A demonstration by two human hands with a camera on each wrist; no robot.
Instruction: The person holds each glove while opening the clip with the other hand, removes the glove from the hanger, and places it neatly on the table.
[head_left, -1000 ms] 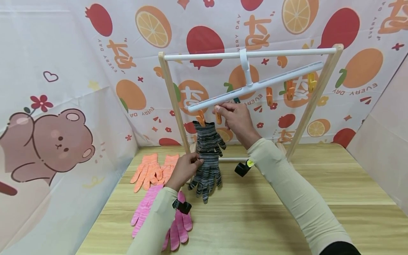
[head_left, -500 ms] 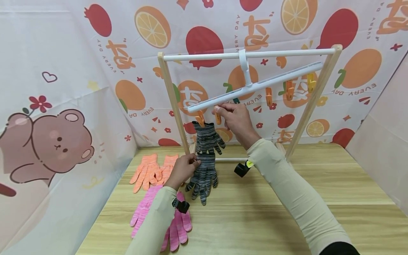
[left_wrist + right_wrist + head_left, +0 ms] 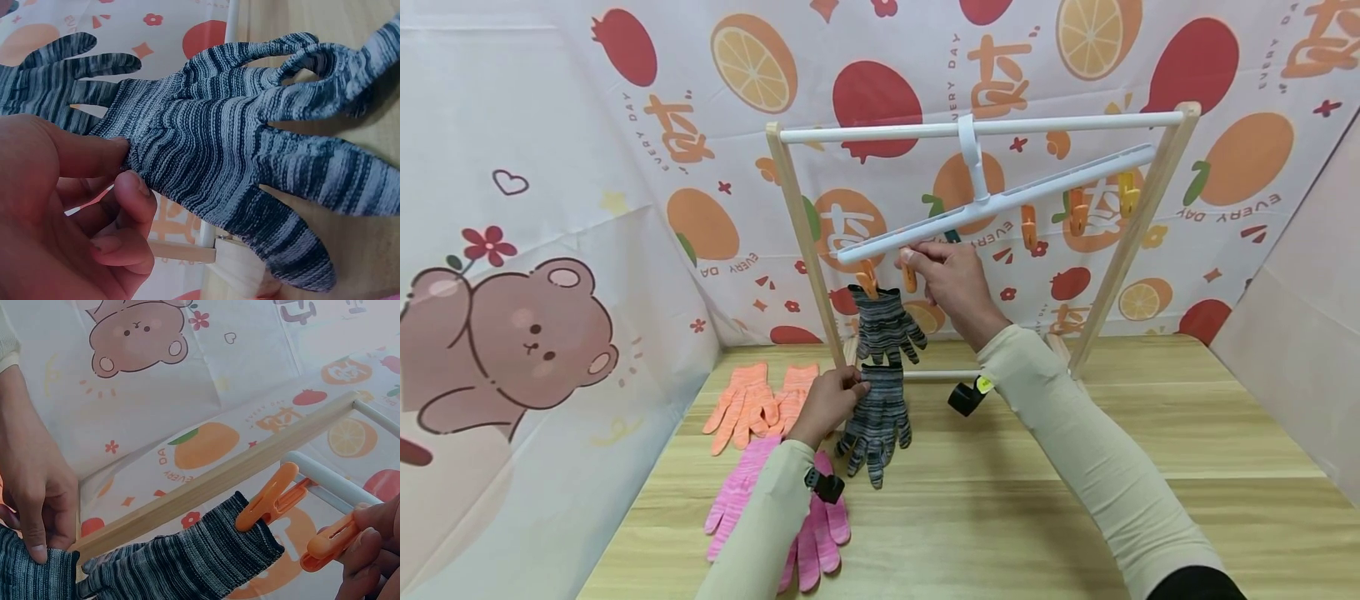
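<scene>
By the cuff, my left hand (image 3: 831,404) pinches a grey-and-black striped knit glove (image 3: 882,417) between thumb and finger; its fingers hang downward. A matching striped glove (image 3: 883,323) hangs just above it, its cuff caught in an orange clothespin (image 3: 269,497) at the low left end of the white hanger (image 3: 1000,202). My right hand (image 3: 958,279) pinches a second orange clothespin (image 3: 332,542) beside that one, under the hanger bar. In the right wrist view nothing is seen between this clothespin's tips. The left wrist view shows the lower glove (image 3: 200,137) close up.
The tilted hanger hooks over the top rail (image 3: 872,133) of a wooden-sided rack (image 3: 805,233). Further orange clothespins (image 3: 1028,227) and a yellow one (image 3: 1127,196) hang to the right. Orange gloves (image 3: 745,408) and pink gloves (image 3: 820,533) lie on the table (image 3: 1037,517) at left.
The lower striped glove has shifted slightly down and left with my left hand, and its cuff now sits below the upper glove's fingers. My right hand stays at its clothespin.
</scene>
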